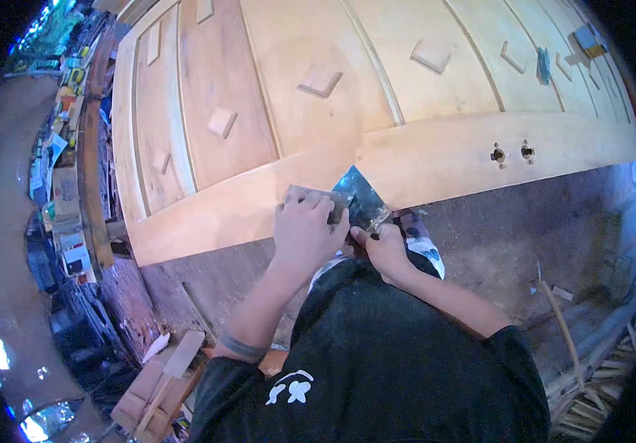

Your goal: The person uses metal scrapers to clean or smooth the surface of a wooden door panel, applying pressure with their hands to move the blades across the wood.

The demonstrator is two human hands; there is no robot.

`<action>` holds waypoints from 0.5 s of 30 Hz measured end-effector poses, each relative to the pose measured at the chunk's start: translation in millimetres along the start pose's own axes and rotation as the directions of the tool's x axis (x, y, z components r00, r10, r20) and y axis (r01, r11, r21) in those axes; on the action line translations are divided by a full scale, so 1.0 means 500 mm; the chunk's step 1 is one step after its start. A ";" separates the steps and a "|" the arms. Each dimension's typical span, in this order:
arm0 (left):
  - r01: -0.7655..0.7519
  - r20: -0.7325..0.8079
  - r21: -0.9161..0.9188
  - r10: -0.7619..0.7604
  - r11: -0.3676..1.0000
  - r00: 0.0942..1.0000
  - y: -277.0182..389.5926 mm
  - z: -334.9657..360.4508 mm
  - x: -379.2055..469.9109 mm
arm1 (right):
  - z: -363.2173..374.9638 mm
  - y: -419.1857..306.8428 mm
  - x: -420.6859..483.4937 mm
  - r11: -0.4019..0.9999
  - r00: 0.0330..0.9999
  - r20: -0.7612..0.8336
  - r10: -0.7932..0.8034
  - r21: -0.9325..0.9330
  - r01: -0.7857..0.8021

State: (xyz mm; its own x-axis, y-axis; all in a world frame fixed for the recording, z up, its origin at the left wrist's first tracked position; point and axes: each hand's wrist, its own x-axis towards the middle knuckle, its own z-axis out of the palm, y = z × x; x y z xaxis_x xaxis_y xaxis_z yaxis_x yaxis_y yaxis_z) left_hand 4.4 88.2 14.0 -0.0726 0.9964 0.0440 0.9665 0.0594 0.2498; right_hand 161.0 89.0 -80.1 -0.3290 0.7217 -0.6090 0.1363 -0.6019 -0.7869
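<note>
A large panelled wooden door (318, 166) lies flat in front of me, with raised diamond-shaped blocks on its panels. At its near edge my left hand (307, 221) holds a flat grey-brown piece (298, 194), perhaps a sanding block or sheet; its kind is not certain. My right hand (385, 246) grips the lower corner of a dark, shiny rectangular sheet or blade (359, 196), with the thumb on top. The two pieces meet or overlap between the hands. Part of each is hidden by fingers.
Two cut holes (511, 154) pierce the door's near rail at the right. A blue and yellow block (589, 41) and a dark crumpled piece (543, 66) lie on the far right panels. Boxes and clutter (68, 194) line the left. Wood offcuts (157, 382) lie low at the left.
</note>
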 end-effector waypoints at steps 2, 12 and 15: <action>0.011 -0.037 -0.027 -0.012 1.000 0.999 0.000 0.010 0.020 | 0.005 -0.017 -0.004 0.998 0.997 0.049 0.057 -0.022 -0.056; 0.096 -0.055 -0.098 -0.102 0.991 0.993 0.003 -0.031 0.053 | -0.061 -0.056 -0.047 0.944 0.990 0.096 -0.099 -0.307 0.124; -0.059 -0.128 -0.172 0.037 0.983 0.991 -0.042 0.001 0.095 | -0.109 -0.061 -0.082 0.985 0.983 0.182 0.019 -0.173 0.013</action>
State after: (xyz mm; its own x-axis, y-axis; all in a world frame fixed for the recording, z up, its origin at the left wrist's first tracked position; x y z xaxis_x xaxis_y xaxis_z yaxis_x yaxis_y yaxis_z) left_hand -19.3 134.1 10.1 -0.0675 0.9820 0.1765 0.9121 -0.0110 0.4098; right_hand 221.3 96.4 -36.3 -0.4909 0.6355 -0.5959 0.2914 -0.5248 -0.7998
